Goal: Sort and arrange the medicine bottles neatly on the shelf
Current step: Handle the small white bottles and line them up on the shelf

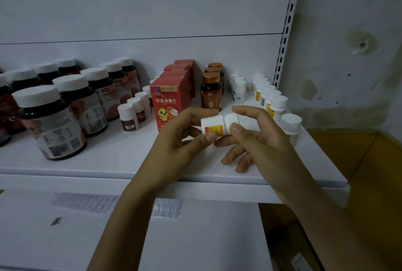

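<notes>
- Large dark bottles (50,122), at least nine; leftmost ones cut off.
- Four red boxes (167,101), three amber bottles (211,94).
- Left hand (185,133) and right hand (256,138) pinch one white bottle (214,123), sideways, over the shelf (108,162).
- Right row of white bottles (278,103) is partly hidden.

We are looking at what seems to be a pharmacy or medicine shop. A white metal shelf (108,168) with a flat back panel (130,9) meets a slotted upright (285,38) at its right edge, as shop fittings do. Stock stands in files by product: dark jars (50,122) with white lids toward the left edge, red boxes (167,101) printed in Chinese in the middle, amber bottles (211,94) beside them, small white bottles (269,96) along the right edge. Beyond the upright we see a stained wall (348,31) and cardboard (359,155).
</notes>
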A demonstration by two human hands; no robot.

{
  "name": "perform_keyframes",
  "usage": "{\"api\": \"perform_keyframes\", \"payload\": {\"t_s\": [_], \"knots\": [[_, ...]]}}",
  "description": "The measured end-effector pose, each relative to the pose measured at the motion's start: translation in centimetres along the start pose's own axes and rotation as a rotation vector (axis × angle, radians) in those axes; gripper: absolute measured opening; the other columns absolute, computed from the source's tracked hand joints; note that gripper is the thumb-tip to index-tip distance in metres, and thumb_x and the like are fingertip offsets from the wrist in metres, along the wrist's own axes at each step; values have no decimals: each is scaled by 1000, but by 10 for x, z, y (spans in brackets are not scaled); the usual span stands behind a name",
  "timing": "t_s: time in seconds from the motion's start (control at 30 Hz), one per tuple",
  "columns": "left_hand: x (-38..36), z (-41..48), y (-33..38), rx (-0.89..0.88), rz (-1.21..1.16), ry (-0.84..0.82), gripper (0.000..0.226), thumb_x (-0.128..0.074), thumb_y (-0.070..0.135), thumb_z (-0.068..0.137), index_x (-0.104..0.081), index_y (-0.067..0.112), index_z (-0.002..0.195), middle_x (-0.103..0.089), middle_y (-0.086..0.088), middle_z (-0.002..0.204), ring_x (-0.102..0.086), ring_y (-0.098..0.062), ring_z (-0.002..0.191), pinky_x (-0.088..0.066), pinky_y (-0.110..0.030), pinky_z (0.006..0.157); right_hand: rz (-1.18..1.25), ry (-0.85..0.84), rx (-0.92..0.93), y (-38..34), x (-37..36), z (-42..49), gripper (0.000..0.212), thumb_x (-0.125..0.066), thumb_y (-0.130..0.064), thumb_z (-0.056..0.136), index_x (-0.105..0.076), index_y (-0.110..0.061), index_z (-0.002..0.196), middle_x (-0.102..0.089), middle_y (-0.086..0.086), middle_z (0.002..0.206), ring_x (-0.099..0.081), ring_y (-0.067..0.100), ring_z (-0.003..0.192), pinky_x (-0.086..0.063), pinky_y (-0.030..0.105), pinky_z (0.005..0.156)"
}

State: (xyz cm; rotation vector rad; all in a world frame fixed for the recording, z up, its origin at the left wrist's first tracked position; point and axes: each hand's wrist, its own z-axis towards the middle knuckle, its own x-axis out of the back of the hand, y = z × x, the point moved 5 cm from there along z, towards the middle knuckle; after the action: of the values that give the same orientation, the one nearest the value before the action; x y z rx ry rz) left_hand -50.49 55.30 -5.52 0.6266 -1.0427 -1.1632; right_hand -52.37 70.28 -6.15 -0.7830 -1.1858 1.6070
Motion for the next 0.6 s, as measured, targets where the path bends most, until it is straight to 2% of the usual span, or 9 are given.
{"api": "perform_keyframes", "payload": {"t_s": [0.07, 0.2, 0.3, 0.37, 0.5, 0.6], "knots": [[0, 0, 2, -12, 16, 2, 33, -62, 28, 78, -61, 27, 111, -63, 5, 111, -61, -19, 98, -53, -26, 82, -6, 3, 0, 1, 0, 0, 19, -53, -32, 88, -51, -34, 106, -74, 1, 80, -66, 15, 56, -50, 22, 45], [-1, 1, 4, -7, 12, 2, 39, -65, 28, 73, -59, 32, 111, -62, 10, 112, -62, -13, 97, -53, -22, 81, -4, -1, 23, 2, 2, 0, 17, -50, -20, 94, -51, -32, 106, -72, 4, 81, -66, 15, 57, -50, 22, 45], [0, 1, 2, 7, -22, 7, 41, -67, 28, 74, -59, 30, 114, -65, 6, 110, -65, -18, 97, -55, -29, 83, 9, -3, 37, 1, 2, 0, 21, -51, -15, 95, -52, -32, 108, -73, 4, 84, -67, 15, 59, -50, 22, 46], [0, 1, 1, 14, -29, 1, 36, -67, 26, 74, -61, 25, 109, -67, 2, 108, -66, -21, 96, -56, -33, 84, -18, 8, 47, 1, 2, -1, 21, -52, -15, 95, -53, -33, 106, -73, 0, 84, -67, 14, 60, -51, 22, 46], [0, 1, 1, 10, -42, -11, 32, -70, 21, 69, -61, 26, 99, -66, 4, 108, -66, -14, 95, -55, -25, 79, -64, 39, 81, 1, 0, -1, 16, -53, -17, 94, -53, -32, 100, -71, -7, 85, -67, 14, 59, -51, 22, 46], [0, 1, 0, -1, -51, 2, 31, -72, 12, 71, -60, 28, 95, -66, 6, 110, -65, -11, 100, -55, -26, 81, -65, 41, 104, 0, -2, -1, 19, -52, -14, 95, -53, -31, 101, -71, -5, 83, -67, 15, 60, -52, 22, 46]]}}
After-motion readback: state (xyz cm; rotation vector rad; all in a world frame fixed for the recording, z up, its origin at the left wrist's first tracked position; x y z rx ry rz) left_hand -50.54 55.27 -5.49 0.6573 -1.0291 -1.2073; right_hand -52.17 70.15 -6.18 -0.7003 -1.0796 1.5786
